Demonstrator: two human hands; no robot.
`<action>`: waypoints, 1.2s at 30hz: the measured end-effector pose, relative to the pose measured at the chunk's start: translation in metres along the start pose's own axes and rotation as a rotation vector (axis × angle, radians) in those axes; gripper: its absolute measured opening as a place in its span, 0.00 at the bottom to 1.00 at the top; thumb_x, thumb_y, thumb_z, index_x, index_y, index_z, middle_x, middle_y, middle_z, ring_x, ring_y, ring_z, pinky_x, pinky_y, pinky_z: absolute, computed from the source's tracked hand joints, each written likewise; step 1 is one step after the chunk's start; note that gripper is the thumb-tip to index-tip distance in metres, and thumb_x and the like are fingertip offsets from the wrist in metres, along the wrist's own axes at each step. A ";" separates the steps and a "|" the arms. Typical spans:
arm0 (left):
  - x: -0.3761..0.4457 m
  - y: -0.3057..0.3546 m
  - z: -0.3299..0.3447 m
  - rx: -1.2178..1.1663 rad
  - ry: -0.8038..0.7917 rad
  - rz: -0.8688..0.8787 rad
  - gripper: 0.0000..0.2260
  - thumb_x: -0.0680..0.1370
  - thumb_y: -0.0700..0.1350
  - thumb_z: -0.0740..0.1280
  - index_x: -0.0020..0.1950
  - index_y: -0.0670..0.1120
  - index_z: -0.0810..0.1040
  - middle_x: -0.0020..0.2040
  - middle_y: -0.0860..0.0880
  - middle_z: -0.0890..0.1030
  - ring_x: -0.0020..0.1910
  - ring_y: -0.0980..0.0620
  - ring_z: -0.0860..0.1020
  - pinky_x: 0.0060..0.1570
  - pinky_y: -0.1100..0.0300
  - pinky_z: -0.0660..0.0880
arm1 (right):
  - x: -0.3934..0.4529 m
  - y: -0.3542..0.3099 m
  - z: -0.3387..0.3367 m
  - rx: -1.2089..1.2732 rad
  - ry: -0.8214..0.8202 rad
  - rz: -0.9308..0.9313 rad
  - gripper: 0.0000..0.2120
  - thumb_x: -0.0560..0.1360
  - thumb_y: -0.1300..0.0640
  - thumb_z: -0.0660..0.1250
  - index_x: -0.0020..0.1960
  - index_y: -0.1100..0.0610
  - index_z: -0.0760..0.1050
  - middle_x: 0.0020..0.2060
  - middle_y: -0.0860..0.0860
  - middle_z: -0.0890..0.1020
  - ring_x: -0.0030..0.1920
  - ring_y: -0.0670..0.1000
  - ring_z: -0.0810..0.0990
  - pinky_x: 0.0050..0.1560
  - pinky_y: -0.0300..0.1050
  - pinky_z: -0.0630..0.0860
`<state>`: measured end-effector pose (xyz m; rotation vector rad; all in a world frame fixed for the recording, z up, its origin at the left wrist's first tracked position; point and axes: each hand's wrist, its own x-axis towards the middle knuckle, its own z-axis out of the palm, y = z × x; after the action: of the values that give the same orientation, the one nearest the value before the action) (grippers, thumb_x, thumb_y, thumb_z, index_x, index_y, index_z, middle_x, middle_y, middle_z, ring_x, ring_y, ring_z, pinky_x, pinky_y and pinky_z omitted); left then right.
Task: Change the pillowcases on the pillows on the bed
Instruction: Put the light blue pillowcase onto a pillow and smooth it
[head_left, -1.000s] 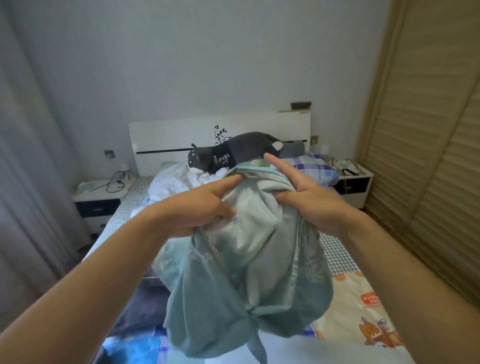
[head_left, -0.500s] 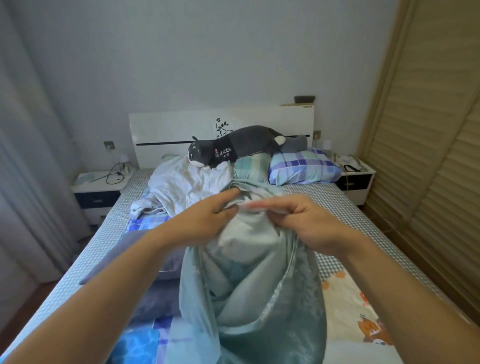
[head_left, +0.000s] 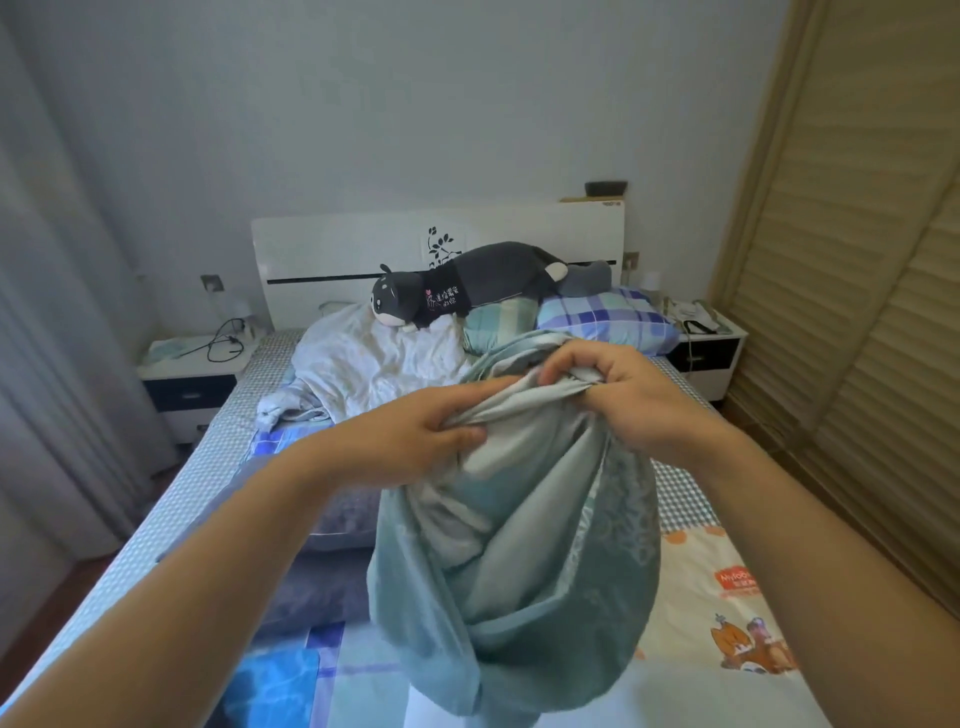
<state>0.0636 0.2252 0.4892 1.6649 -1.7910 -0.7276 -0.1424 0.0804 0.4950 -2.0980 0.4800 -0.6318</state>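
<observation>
I hold a teal-green pillowcase (head_left: 524, 597) up in front of me over the foot of the bed; it hangs bunched, with paler fabric showing inside its mouth. My left hand (head_left: 415, 441) pinches the left edge of the opening. My right hand (head_left: 618, 395) grips the gathered right edge with curled fingers. At the head of the bed lie a blue plaid pillow (head_left: 608, 319) and a green checked pillow (head_left: 501, 322), partly hidden behind the cloth. A grey pillow (head_left: 332, 514) lies on the bed under my left forearm.
A grey plush cat (head_left: 467, 286) lies across the pillows by the white headboard (head_left: 353, 249). Crumpled white bedding (head_left: 374, 364) sits mid-bed. Nightstands stand left (head_left: 192, 374) and right (head_left: 711, 348). Curtains hang at left, a louvred wardrobe (head_left: 857, 312) at right. A cartoon quilt (head_left: 727, 597) lies near right.
The pillowcase has dropped lower in view, uncovering the pillows. Both hands went from straighter fingers to pinching the opening's edge, and the right hand has gathered more of it.
</observation>
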 end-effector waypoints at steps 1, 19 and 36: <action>0.001 0.000 0.001 -0.024 0.057 0.018 0.23 0.84 0.43 0.64 0.71 0.69 0.68 0.68 0.63 0.76 0.69 0.60 0.73 0.71 0.57 0.69 | -0.001 -0.002 0.003 0.150 0.006 0.021 0.17 0.77 0.71 0.62 0.48 0.52 0.83 0.51 0.47 0.85 0.53 0.48 0.82 0.55 0.43 0.78; -0.010 0.002 0.024 -0.602 0.155 -0.009 0.13 0.82 0.33 0.62 0.54 0.45 0.85 0.55 0.46 0.85 0.54 0.51 0.81 0.59 0.55 0.75 | -0.012 0.014 0.007 0.429 -0.158 0.105 0.12 0.81 0.64 0.64 0.56 0.51 0.81 0.57 0.50 0.83 0.57 0.52 0.82 0.53 0.43 0.80; -0.014 0.003 0.003 -0.362 0.195 -0.100 0.20 0.75 0.26 0.62 0.51 0.47 0.86 0.56 0.51 0.85 0.58 0.52 0.81 0.61 0.58 0.77 | -0.014 0.020 0.003 0.014 -0.082 0.059 0.21 0.73 0.70 0.71 0.52 0.44 0.83 0.52 0.41 0.83 0.52 0.39 0.81 0.49 0.30 0.75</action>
<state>0.0603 0.2389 0.4886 1.5291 -1.3570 -0.8451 -0.1543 0.0789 0.4734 -2.0798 0.4877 -0.5121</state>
